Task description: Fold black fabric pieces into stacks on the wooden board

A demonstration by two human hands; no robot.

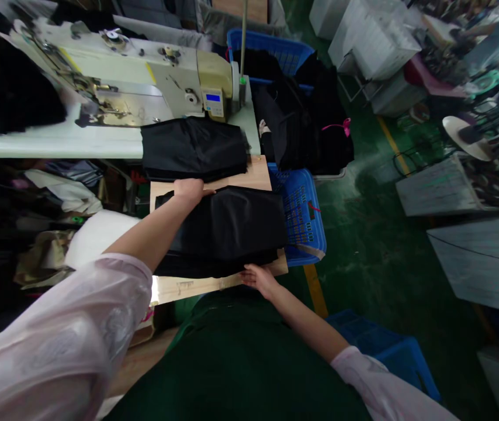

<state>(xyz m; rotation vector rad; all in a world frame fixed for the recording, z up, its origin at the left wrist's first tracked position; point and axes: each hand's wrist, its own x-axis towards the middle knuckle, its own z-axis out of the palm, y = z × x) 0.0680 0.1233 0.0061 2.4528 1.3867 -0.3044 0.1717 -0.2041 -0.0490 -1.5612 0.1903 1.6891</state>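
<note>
A stack of black fabric pieces [236,225] lies on a wooden board [197,287] in front of me. My left hand [191,192] rests at its far edge, thumb stretched to the right along the cloth, the other fingers partly hidden. At the near edge, my right hand [258,279] touches the stack with its fingers extended. Beyond my left hand, another pile of black fabric [194,149] lies partly on the board and partly on the white sewing table [113,146].
A sewing machine [175,82] with a lit blue display stands behind the far pile. Blue plastic baskets [306,216] sit right of the board, near heaped black cloth [306,117]. White material [96,237] lies to the left. Grey boxes [481,257] stand across the green floor.
</note>
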